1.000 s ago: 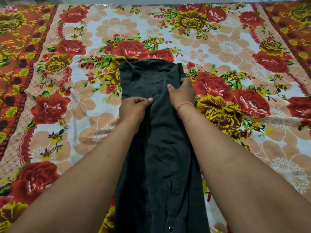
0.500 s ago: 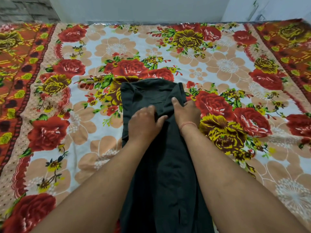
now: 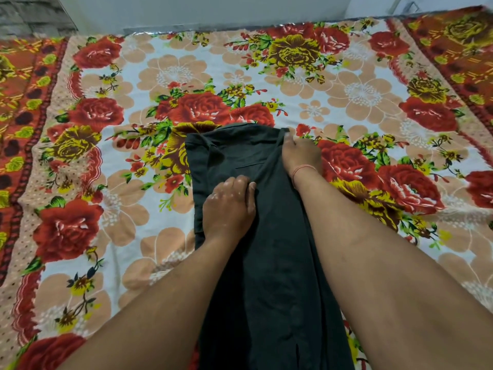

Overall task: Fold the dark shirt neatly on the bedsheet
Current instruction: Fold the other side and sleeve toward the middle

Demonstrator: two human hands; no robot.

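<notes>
- Forearms fill the bottom of my view, both reaching out over the dark shirt point(image 3: 269, 263), which lies as a long narrow strip down the middle of the flowered bedsheet point(image 3: 128, 198); its near end runs off the bottom edge, so I can't see the hem.
- Left hand point(image 3: 229, 206) next: palm down on the shirt's left half, fingers curled loosely, pressing rather than gripping anything. I read that as pinning the layers so the strip doesn't slide.
- Right hand point(image 3: 298, 156) a bit farther, flat along the shirt's right edge, fingertips up by the far corner. Whether they pinch the cloth or only rest on it, I cannot tell; the fingers are blurred there.
- Between the two hands, a short straight seam, maybe a pocket opening, too dark to be sure.
- Far end of the shirt looks squared off against the roses, collar tucked out of sight.
- Beyond that, just open sheet up to the wall point(image 3: 202, 9).
</notes>
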